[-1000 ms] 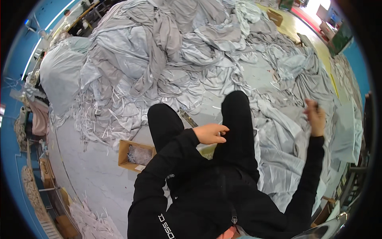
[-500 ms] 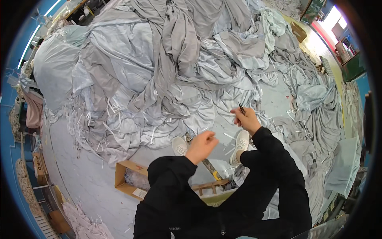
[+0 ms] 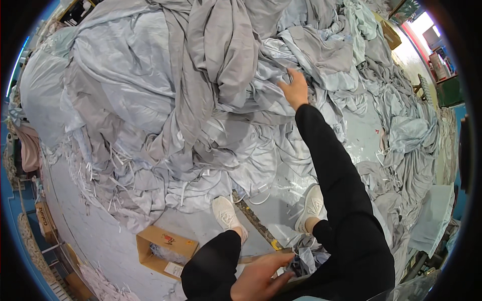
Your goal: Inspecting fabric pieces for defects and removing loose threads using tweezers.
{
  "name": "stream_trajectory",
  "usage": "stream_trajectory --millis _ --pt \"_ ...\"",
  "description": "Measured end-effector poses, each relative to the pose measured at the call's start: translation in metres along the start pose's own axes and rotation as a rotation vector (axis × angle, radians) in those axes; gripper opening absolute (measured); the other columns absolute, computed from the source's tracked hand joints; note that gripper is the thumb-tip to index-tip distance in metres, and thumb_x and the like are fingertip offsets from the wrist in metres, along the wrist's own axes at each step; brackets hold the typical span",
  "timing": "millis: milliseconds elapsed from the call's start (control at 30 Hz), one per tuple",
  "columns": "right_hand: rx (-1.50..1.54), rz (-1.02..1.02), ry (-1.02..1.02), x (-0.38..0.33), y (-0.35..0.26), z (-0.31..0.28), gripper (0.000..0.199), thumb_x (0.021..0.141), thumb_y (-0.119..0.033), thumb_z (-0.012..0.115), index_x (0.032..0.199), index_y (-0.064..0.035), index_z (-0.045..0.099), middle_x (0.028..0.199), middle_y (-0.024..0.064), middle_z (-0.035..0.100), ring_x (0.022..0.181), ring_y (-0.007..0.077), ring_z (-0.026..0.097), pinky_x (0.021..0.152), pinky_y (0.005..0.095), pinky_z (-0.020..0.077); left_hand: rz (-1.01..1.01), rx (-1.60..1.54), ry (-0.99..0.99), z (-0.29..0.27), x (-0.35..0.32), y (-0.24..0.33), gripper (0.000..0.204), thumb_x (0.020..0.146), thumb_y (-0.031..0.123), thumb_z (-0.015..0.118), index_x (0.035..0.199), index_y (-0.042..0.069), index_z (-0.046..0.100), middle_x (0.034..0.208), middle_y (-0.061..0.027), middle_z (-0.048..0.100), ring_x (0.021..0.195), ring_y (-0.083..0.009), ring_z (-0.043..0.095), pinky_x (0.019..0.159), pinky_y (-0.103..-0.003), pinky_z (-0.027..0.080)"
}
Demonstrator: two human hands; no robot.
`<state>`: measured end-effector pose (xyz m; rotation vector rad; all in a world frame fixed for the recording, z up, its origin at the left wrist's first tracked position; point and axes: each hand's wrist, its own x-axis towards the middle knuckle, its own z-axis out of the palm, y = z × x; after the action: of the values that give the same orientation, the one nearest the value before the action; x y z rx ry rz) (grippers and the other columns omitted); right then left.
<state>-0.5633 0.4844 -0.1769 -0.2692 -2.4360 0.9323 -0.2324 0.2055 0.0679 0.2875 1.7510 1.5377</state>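
A large heap of grey and pale blue satiny cloth point(image 3: 125, 55) spreads before me. My right hand point(image 3: 295, 89) stretches far forward over its folds, thumb and fingers apart around a raised fold. I cannot make out whether it touches the cloth. The small dark pointed tool it held earlier does not show now. Low in the head view my left hand point(image 3: 261, 277) hangs by my lap, slightly blurred, its thumb and fingers apart, with nothing plain between them. It is closest to the wooden stool, partly hidden behind it.
An open cardboard box point(image 3: 168, 242) with clear plastic inside stands left of my knee. Between my white shoes point(image 3: 226, 213) a worn wooden bar point(image 3: 256, 220) lies on the grey floor. White strips and cloth scraps are scattered about. At right rests a folded pale blue pack point(image 3: 433, 220).
My right hand has moved forward from above my shoe to the cloth heap, its fingers spreading. My left hand has drawn back to my lap and loosened. The view has shifted.
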Motion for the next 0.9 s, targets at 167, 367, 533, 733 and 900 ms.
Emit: stream_trajectory --millis 167,367,533,733,900 --pt "-0.06 -0.089 0.148 0.062 -0.014 0.033 0.045 0.071 -0.023 0.074 0.112 -0.007 0.063 0.112 0.014 0.061 0.105 0.0308 0.059 0.093 0.0367 0.0449 0.088 0.025 0.015 -0.014 0.006 -0.002 0.042 0.085 0.01 0.066 0.124 0.002 0.054 0.115 -0.0169 0.06 0.104 -0.0318 0.059 0.085 -0.036 0.048" --pt "0.093 0.038 -0.08 0.084 -0.012 0.018 0.021 0.079 -0.02 0.07 0.084 -0.0008 0.064 0.074 0.0059 0.062 0.067 0.0148 0.061 0.063 0.0301 0.0486 -0.086 -0.116 -0.058 -0.018 0.004 -0.006 0.043 0.088 0.013 0.064 0.128 0.003 0.05 0.117 -0.0172 0.057 0.106 -0.0315 0.058 0.09 -0.037 0.048" --pt "0.529 0.197 -0.377 0.012 -0.027 -0.073 0.019 0.086 -0.02 0.065 0.077 -0.0046 0.057 0.061 -0.0046 0.048 0.053 0.0053 0.042 0.048 0.0242 0.0327 0.046 0.197 -0.025 -0.01 0.0 0.0 0.038 0.085 0.013 0.067 0.119 0.002 0.057 0.102 -0.0154 0.065 0.089 -0.0262 0.064 0.077 -0.032 0.051" --pt "0.666 0.461 -0.459 -0.153 -0.098 -0.209 0.013 0.09 -0.016 0.061 0.082 -0.0073 0.055 0.062 -0.0077 0.043 0.055 0.0021 0.037 0.049 0.0213 0.0288 0.09 0.089 0.206 0.006 -0.001 -0.02 0.033 0.089 0.016 0.063 0.117 -0.001 0.056 0.091 -0.0071 0.065 0.08 -0.0134 0.062 0.071 -0.026 0.05" --pt "0.625 0.2 -0.426 -0.263 -0.189 -0.292 0.015 0.09 -0.011 0.061 0.08 -0.0046 0.052 0.066 -0.0067 0.043 0.062 0.0018 0.036 0.053 0.0216 0.0293 0.048 -0.485 0.29 0.02 0.024 -0.033 0.026 0.094 0.023 0.058 0.107 0.001 0.058 0.089 -0.0042 0.065 0.072 -0.0122 0.061 0.062 -0.024 0.047"
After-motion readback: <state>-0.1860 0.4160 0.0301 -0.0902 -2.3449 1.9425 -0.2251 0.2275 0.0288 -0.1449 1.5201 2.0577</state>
